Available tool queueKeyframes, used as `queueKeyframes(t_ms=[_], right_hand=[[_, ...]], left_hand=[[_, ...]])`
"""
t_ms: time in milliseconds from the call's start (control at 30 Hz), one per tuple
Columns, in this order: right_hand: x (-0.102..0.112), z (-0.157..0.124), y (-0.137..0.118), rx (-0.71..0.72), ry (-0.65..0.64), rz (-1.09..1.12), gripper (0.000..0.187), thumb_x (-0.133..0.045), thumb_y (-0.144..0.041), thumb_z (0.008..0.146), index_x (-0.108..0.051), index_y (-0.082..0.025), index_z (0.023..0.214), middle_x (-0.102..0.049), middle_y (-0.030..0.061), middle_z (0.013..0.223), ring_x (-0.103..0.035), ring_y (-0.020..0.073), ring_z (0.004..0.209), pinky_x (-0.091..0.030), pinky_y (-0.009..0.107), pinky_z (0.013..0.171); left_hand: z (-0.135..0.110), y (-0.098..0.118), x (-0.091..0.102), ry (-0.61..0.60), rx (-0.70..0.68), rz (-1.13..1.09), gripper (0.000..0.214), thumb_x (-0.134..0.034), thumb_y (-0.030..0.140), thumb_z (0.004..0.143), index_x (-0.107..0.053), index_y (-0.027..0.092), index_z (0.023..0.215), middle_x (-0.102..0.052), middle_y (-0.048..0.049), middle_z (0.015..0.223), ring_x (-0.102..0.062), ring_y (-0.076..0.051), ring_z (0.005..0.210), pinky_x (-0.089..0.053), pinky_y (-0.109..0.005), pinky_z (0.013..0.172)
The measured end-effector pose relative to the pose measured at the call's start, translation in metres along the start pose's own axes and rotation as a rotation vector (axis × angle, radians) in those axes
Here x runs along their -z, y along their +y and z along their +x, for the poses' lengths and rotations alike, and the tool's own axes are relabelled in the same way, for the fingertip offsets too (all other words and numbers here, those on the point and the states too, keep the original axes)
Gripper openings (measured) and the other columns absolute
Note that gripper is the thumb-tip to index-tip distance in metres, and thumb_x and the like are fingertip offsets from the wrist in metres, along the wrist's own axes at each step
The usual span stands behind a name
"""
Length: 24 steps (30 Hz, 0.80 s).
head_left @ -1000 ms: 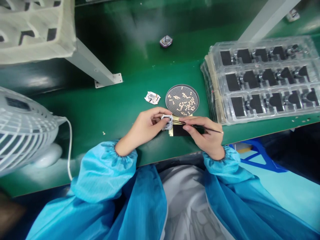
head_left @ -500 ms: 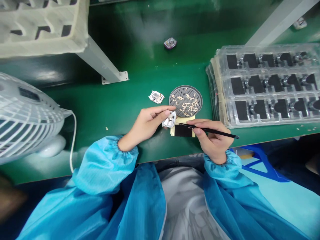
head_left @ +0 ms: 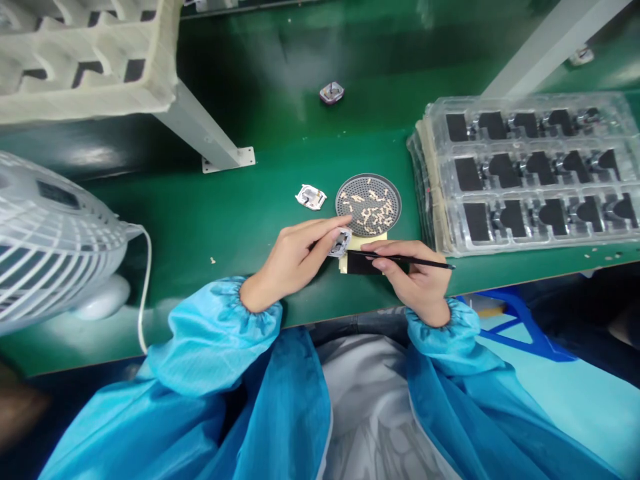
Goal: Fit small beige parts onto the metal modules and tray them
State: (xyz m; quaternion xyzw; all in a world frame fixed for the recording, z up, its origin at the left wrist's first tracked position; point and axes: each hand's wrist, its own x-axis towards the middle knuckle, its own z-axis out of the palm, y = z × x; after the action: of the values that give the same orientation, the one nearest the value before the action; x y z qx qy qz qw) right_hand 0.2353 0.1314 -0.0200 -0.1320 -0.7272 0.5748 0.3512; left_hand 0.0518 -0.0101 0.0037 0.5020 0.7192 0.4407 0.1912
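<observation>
My left hand (head_left: 295, 257) pinches a small white square part (head_left: 341, 242) just above the green table, tilted toward my right hand. My right hand (head_left: 417, 280) grips thin black tweezers (head_left: 400, 259) whose tips point left at the part. Under both lies a small black and yellow pad (head_left: 361, 263). Just beyond it sits a round grey mesh dish (head_left: 369, 205) holding several tiny pale pieces. Another white square part (head_left: 311, 197) lies on the table left of the dish.
A stack of clear blister trays (head_left: 530, 170) with black inserts stands at the right. A white fan (head_left: 50, 240) with its cord is at the left. A white rack leg with foot plate (head_left: 227, 160) stands behind. A small purple-rimmed part (head_left: 331, 93) lies farther back.
My left hand has tilted the white part and drawn it slightly back. My right hand pulled the tweezers off the part, then brought their tips back toward it.
</observation>
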Motion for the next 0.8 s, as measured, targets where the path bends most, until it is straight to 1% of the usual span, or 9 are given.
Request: queueKeyframes(t_ms=[200, 300, 367, 433, 500, 567, 633, 733, 800], right_hand=[[-0.005, 0.001, 0.003, -0.035, -0.028, -0.042, 0.011, -0.075, -0.033, 0.095, -0.074, -0.025, 0.102, -0.081, 0.0041, 0.1, -0.079, 0.0192, 0.094, -0.066, 0.034, 0.086], [0.004, -0.003, -0.006, -0.04, -0.063, 0.068, 0.029, -0.057, -0.048, 0.104, -0.068, -0.023, 0.094, -0.08, 0.0063, 0.099, -0.078, 0.0191, 0.091, -0.066, 0.034, 0.08], [0.02, -0.006, -0.02, -0.002, -0.077, 0.122, 0.041, -0.044, -0.05, 0.108, -0.063, -0.023, 0.084, -0.079, 0.0058, 0.089, -0.076, 0.0176, 0.08, -0.065, 0.033, 0.072], [0.046, -0.007, -0.039, 0.093, -0.008, 0.066, 0.044, -0.042, -0.047, 0.109, -0.063, -0.023, 0.08, -0.073, 0.003, 0.077, -0.068, 0.0141, 0.061, -0.058, 0.029, 0.059], [0.084, 0.004, -0.055, 0.186, 0.16, -0.164, 0.039, -0.048, -0.045, 0.108, -0.069, -0.023, 0.083, -0.067, 0.0009, 0.071, -0.06, 0.0118, 0.054, -0.05, 0.026, 0.053], [0.132, 0.03, -0.059, 0.172, 0.38, -0.533, 0.032, -0.057, -0.044, 0.104, -0.074, -0.023, 0.088, -0.07, 0.0022, 0.079, -0.065, 0.0152, 0.07, -0.054, 0.029, 0.067], [0.182, 0.068, -0.052, 0.079, 0.541, -0.797, 0.025, -0.066, -0.043, 0.098, -0.076, -0.021, 0.093, -0.07, 0.0024, 0.08, -0.063, 0.0174, 0.072, -0.053, 0.032, 0.071], [0.245, 0.132, -0.031, -0.225, 0.454, -1.103, 0.019, -0.071, -0.032, 0.091, -0.078, -0.016, 0.097, -0.07, 0.006, 0.079, -0.064, 0.0213, 0.076, -0.053, 0.035, 0.08], [0.27, 0.164, -0.019, -0.365, 0.34, -1.213, 0.022, -0.074, -0.03, 0.087, -0.079, -0.015, 0.101, -0.074, 0.01, 0.087, -0.067, 0.0247, 0.084, -0.053, 0.036, 0.085]], left_hand=[[0.003, 0.002, 0.005, 0.141, 0.127, 0.021, 0.032, -0.059, 0.042, 0.103, -0.075, 0.03, 0.129, -0.076, 0.0001, 0.126, -0.071, -0.024, 0.117, -0.055, -0.038, 0.107], [0.009, 0.0, 0.005, 0.198, 0.26, -0.07, 0.028, -0.069, 0.041, 0.097, -0.075, 0.04, 0.124, -0.077, 0.0065, 0.122, -0.074, -0.025, 0.111, -0.059, -0.046, 0.105], [0.013, 0.0, 0.004, 0.204, 0.292, -0.211, 0.034, -0.078, 0.034, 0.089, -0.075, 0.044, 0.121, -0.077, 0.0081, 0.122, -0.075, -0.026, 0.109, -0.062, -0.047, 0.102], [0.015, 0.002, 0.003, 0.212, 0.276, -0.296, 0.044, -0.084, 0.029, 0.081, -0.074, 0.048, 0.12, -0.074, 0.0097, 0.127, -0.075, -0.026, 0.11, -0.064, -0.047, 0.101], [0.015, 0.007, 0.004, 0.19, 0.28, -0.254, 0.044, -0.085, 0.033, 0.079, -0.073, 0.051, 0.118, -0.074, 0.0124, 0.125, -0.075, -0.026, 0.105, -0.066, -0.049, 0.095], [0.014, 0.01, 0.005, 0.12, 0.331, -0.158, 0.032, -0.083, 0.043, 0.081, -0.075, 0.049, 0.111, -0.078, 0.0111, 0.109, -0.076, -0.027, 0.094, -0.068, -0.049, 0.083], [0.013, 0.01, 0.006, 0.068, 0.372, -0.114, 0.027, -0.082, 0.051, 0.081, -0.077, 0.039, 0.104, -0.079, 0.0054, 0.091, -0.075, -0.025, 0.077, -0.065, -0.041, 0.07], [0.015, 0.006, 0.004, 0.054, 0.392, -0.19, 0.047, -0.085, 0.057, 0.074, -0.077, 0.023, 0.104, -0.077, -0.0022, 0.079, -0.068, -0.019, 0.061, -0.056, -0.029, 0.057], [0.016, 0.004, 0.003, 0.049, 0.405, -0.265, 0.056, -0.086, 0.06, 0.071, -0.075, 0.018, 0.105, -0.077, -0.0054, 0.078, -0.068, -0.018, 0.062, -0.051, -0.025, 0.052]])
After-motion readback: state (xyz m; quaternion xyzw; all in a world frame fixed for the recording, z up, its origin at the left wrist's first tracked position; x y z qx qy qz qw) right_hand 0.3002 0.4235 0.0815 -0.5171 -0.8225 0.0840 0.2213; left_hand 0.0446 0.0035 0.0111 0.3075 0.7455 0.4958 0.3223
